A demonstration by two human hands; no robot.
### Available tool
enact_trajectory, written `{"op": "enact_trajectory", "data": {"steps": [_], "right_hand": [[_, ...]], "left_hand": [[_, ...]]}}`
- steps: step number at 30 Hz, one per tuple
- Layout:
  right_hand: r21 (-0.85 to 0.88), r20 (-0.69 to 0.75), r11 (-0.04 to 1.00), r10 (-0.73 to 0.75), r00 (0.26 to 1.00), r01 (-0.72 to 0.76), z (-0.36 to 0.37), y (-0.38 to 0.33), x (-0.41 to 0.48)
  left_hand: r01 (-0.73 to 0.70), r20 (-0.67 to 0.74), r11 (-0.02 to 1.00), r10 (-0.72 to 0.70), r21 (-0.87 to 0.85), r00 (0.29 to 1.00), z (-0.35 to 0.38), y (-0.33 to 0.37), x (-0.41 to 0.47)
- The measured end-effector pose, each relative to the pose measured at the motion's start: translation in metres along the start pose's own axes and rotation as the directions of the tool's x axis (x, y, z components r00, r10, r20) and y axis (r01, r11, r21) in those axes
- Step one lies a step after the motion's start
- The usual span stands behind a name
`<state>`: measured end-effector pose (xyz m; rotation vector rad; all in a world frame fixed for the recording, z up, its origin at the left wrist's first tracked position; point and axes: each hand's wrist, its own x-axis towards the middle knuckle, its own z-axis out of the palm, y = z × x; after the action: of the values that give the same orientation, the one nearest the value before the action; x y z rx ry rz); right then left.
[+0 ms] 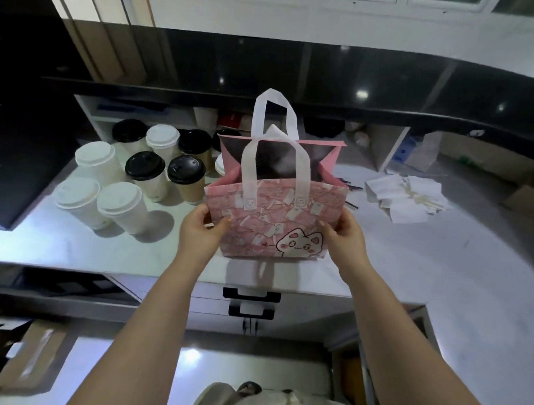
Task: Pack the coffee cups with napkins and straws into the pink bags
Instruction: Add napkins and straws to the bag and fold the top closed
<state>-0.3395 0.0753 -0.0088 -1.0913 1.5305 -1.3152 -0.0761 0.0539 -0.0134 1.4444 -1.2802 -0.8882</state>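
Observation:
A pink bag [274, 220] with a cat print and white handles stands open on the white counter [378, 260]. My left hand [199, 230] grips its left side and my right hand [345, 235] grips its right side. Several lidded coffee cups [145, 174], some with white lids and some with black, stand in a cluster to the left of the bag. A pile of white napkins [406, 198] lies to the right. Dark straws [349, 185] lie just behind the bag's right corner, mostly hidden.
A raised black ledge [324, 77] runs across the back, with open cubbies [379, 145] of supplies beneath it. A dark machine [16, 163] stands at the far left. Drawers with black handles [251, 301] sit below the counter's front edge.

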Motion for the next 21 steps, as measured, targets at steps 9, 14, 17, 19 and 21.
{"op": "enact_trajectory", "data": {"steps": [9,14,17,19,21], "right_hand": [[-0.307,-0.05,0.895,-0.354,0.934,0.322,-0.021,-0.07,0.002],[-0.609,-0.021,0.691,-0.505,0.863,0.389,-0.05,-0.104,0.004],[-0.728,-0.043,0.598,-0.53,0.847,0.336,-0.079,-0.115,0.0],[-0.771,-0.084,0.575,-0.516,0.853,0.272,-0.101,-0.118,-0.003],[-0.805,-0.134,0.557,-0.504,0.853,0.203,-0.121,-0.119,-0.007]], "left_hand": [[-0.33,0.021,0.928,0.331,0.172,0.943,-0.013,0.1,0.015],[-0.586,0.26,0.722,0.526,0.366,0.81,0.038,0.164,0.021],[-0.702,0.45,0.57,0.539,0.426,0.712,0.081,0.199,0.011],[-0.767,0.583,0.488,0.504,0.416,0.637,0.109,0.216,0.003],[-0.804,0.685,0.447,0.442,0.391,0.579,0.133,0.227,-0.003]]}}
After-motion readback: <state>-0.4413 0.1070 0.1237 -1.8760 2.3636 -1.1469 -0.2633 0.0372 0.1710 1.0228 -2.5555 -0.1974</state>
